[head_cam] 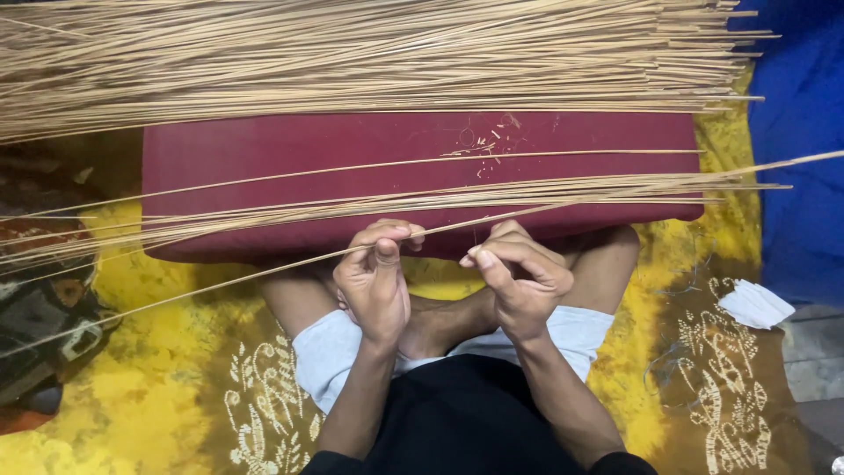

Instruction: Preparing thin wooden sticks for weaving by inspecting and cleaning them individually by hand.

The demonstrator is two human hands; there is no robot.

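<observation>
My left hand [374,280] and my right hand [520,280] are both pinched on one long thin tan stick [220,283] that slants from lower left to upper right across my lap. A loose layer of similar sticks [352,208] lies across a dark red cushion [290,145] just beyond my hands. A much thicker bundle of sticks [352,57] spans the top of the view. I sit cross-legged, with my bare feet between my wrists.
A yellow patterned cloth [149,387] covers the floor under me. Blue fabric [804,132] hangs at the right, with a folded white paper [754,303] below it. A dark patterned object [40,325] sits at the left edge.
</observation>
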